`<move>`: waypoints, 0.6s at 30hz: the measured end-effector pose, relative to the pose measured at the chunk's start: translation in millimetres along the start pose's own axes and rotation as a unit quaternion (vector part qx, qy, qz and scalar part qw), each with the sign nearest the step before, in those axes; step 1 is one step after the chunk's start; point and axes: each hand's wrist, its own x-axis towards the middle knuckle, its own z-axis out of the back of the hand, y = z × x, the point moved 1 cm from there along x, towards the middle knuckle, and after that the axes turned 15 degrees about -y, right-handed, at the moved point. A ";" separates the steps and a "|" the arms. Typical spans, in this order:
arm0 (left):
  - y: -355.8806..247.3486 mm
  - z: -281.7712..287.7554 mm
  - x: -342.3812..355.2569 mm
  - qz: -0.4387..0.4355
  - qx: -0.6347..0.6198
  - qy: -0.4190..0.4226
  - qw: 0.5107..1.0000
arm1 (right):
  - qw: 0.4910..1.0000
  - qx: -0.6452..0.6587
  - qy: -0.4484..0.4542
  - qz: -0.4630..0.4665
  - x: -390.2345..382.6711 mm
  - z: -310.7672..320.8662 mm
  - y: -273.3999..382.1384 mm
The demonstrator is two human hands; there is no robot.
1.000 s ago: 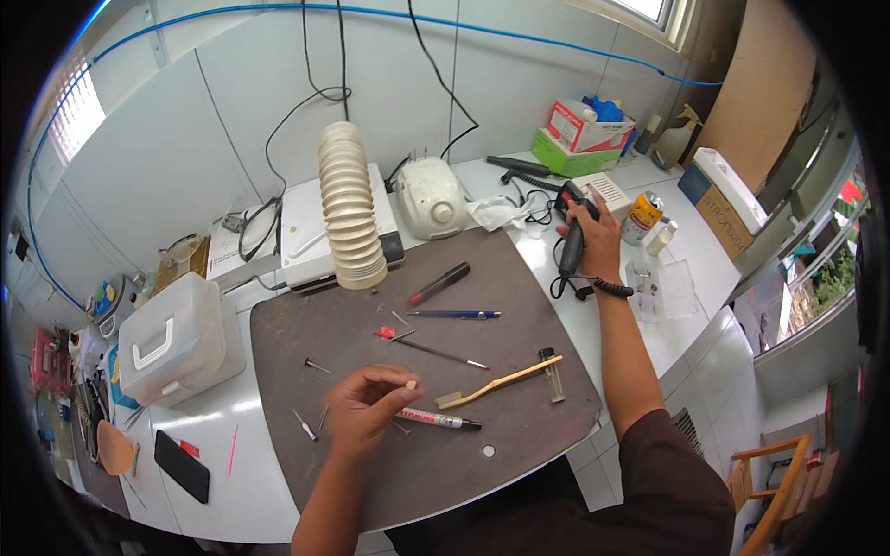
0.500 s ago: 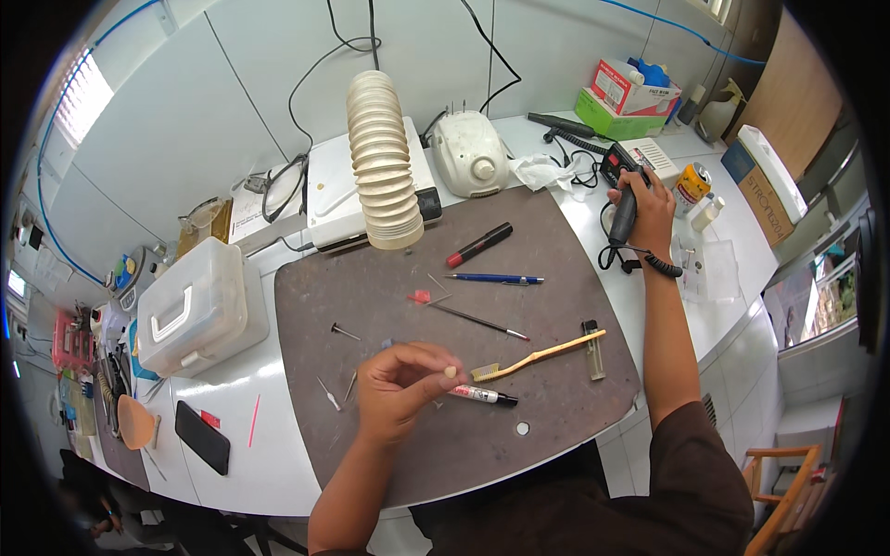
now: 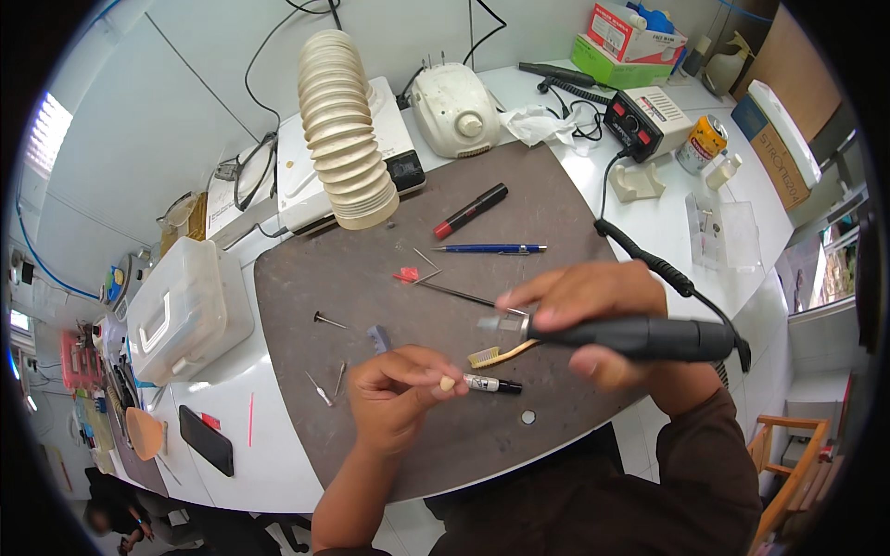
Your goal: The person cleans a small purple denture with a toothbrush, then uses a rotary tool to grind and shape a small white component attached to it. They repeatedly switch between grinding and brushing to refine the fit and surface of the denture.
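Observation:
My left hand (image 3: pixel 394 397) pinches a small cream tooth-shaped piece (image 3: pixel 447 382) between thumb and fingertips, above the brown mat. In my right hand (image 3: pixel 607 295) is a black rotary handpiece (image 3: pixel 654 340), its metal tip pointing left toward the left hand but apart from the tooth piece. A coiled black cord (image 3: pixel 647 259) runs from the handpiece to its control box (image 3: pixel 640 125). Beneath the hands lie a yellow toothbrush (image 3: pixel 489 357), partly hidden by the right hand, and a silver and black marker (image 3: pixel 493 384).
The mat (image 3: pixel 306 278) also carries a red and black marker (image 3: pixel 471 211), a blue mechanical pencil (image 3: pixel 491 248) and a thin brush (image 3: pixel 454 293). A ribbed white hose (image 3: pixel 345 139) hangs over its far edge. A clear-lidded case (image 3: pixel 190 310) and a phone (image 3: pixel 205 440) are at left.
My right hand has lifted the handpiece from beside the control box and brought it over the mat toward my left hand. The left hand keeps its pinch on the tooth piece.

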 end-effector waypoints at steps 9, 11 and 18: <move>7.9 -0.5 4.1 -0.028 0.083 0.016 0.996 | 0.993 0.101 0.033 -0.043 -26.3 -28.9 -1.2; 6.8 -1.7 4.0 -0.038 0.096 0.018 0.995 | 0.993 0.102 0.034 -0.037 -27.5 -29.0 -2.8; 8.0 -2.4 4.1 -0.042 0.096 0.019 0.994 | 0.997 0.054 0.048 -0.010 -22.9 -27.6 1.8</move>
